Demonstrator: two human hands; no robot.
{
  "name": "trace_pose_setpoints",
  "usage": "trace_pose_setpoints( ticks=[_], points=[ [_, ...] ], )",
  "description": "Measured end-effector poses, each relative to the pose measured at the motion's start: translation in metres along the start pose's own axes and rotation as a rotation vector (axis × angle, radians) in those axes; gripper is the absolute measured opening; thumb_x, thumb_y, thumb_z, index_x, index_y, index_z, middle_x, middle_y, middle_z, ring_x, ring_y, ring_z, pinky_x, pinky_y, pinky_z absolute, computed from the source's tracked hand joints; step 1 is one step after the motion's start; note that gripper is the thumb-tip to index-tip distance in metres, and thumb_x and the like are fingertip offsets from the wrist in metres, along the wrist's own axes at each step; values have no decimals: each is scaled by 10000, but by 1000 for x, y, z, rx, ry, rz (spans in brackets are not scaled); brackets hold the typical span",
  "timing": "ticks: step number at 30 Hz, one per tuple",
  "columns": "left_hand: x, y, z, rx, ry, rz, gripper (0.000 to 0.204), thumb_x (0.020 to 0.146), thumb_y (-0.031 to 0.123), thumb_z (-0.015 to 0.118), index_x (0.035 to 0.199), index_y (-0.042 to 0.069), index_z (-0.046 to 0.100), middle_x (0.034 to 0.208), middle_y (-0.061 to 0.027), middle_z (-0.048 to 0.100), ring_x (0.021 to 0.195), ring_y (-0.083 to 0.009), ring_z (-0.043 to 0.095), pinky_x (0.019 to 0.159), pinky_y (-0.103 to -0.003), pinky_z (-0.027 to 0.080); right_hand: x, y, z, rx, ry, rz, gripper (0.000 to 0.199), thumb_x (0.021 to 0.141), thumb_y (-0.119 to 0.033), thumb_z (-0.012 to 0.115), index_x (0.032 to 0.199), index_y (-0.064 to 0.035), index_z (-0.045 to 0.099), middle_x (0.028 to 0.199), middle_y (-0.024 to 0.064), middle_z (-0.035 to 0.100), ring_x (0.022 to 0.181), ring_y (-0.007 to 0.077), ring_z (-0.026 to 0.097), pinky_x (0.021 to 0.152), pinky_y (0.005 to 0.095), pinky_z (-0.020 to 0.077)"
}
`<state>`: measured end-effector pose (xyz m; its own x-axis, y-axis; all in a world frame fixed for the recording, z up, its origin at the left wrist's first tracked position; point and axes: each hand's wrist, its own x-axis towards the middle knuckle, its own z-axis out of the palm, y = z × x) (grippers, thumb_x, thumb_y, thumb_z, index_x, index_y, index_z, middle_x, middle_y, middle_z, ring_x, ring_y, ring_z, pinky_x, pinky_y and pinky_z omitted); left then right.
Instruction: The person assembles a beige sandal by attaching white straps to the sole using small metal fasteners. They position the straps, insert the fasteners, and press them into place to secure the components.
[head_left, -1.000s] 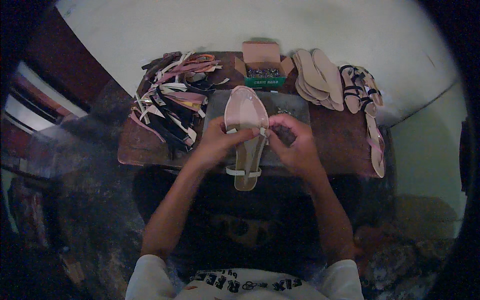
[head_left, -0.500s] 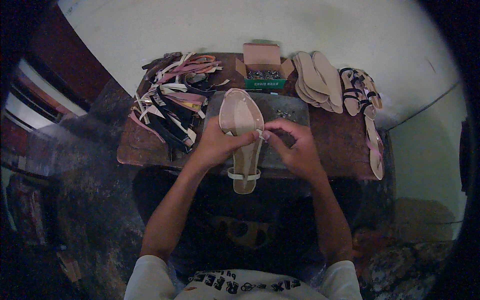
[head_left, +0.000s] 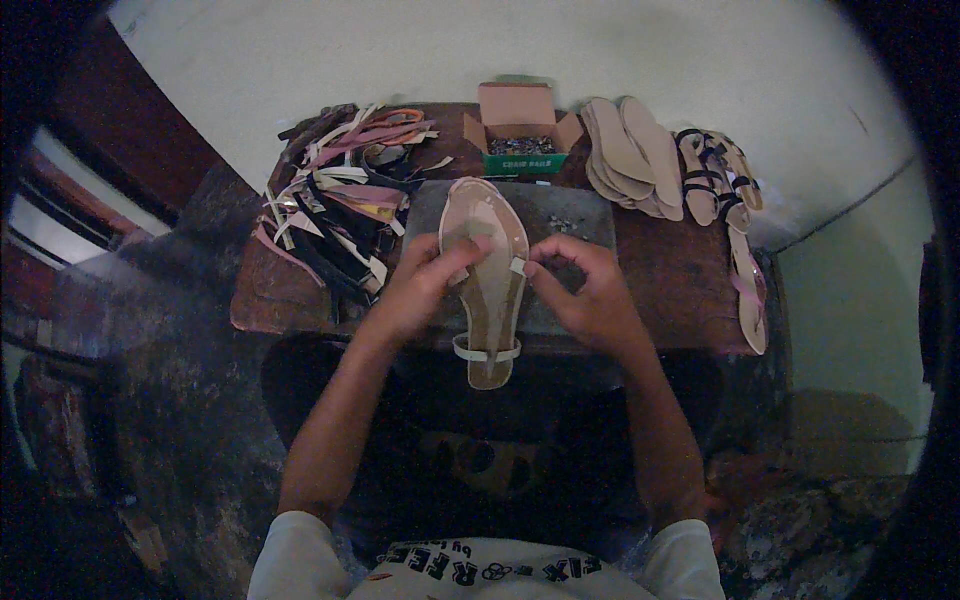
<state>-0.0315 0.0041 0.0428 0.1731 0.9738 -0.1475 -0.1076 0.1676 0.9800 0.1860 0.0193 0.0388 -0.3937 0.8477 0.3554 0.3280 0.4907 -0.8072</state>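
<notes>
Centrally, both hands (head_left: 425, 290) (head_left: 590, 290) grip sandal sole (head_left: 487, 270); strap pile (head_left: 340, 200) left, tack box (head_left: 520, 135) behind.

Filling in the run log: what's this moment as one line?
left hand: pressing sandal sole | right hand: pinching strap end at sole edge | sole: on grey slab | nearby: strap pile, nail box

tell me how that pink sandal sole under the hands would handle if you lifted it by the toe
The sandal sole looks thin and flat, so it is probably light and would likely flex. Its heel overhangs the workbench edge, so it could tip once the left hand and right hand release.
</notes>
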Motion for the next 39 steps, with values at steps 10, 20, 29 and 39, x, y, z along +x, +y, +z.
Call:
trace_pose_setpoints(
  ticks=[10, 20, 29, 39],
  points=[
    [6, -10, -14, -103, -126, 63, 426, 894, 351, 600, 1085, -24, 661, 1021, -62, 674, 931, -133, 609, 843, -284, 457, 1, 1, 0, 75, 39, 33, 144, 895, -133, 659, 971, -15, 632, 875, 77, 665, 835, 160, 619, 792, 317, 492],
    [9, -9, -7, -60, -92, 270, 318, 901, 96, 623, 1205, 3, 637, 1030, -17, 669, 974, -99, 599, 861, -264, 464, 6, -8, -4, 183, 184, 209, 145, 916, -150, 636, 949, -10, 662, 857, 28, 678, 808, 100, 597, 780, 276, 479],
    [7, -9, 1, -54, -18, 309, 287, 920, 86, 635, 1192, -3, 654, 1062, -34, 687, 953, -96, 615, 865, -261, 481, 5, -5, -4, 216, 174, 184, 147, 907, -147, 643, 946, -6, 661, 868, 31, 677, 813, 98, 602, 779, 271, 478],
    [9, -13, 4, -100, 20, 318, 296, 932, 113, 630, 1202, -6, 656, 1109, -45, 687, 1004, -114, 614, 933, -282, 463, 4, -5, -7, 212, 162, 181, 150, 911, -149, 639, 965, -11, 663, 897, 51, 689, 843, 122, 617, 784, 285, 486]
  ],
)
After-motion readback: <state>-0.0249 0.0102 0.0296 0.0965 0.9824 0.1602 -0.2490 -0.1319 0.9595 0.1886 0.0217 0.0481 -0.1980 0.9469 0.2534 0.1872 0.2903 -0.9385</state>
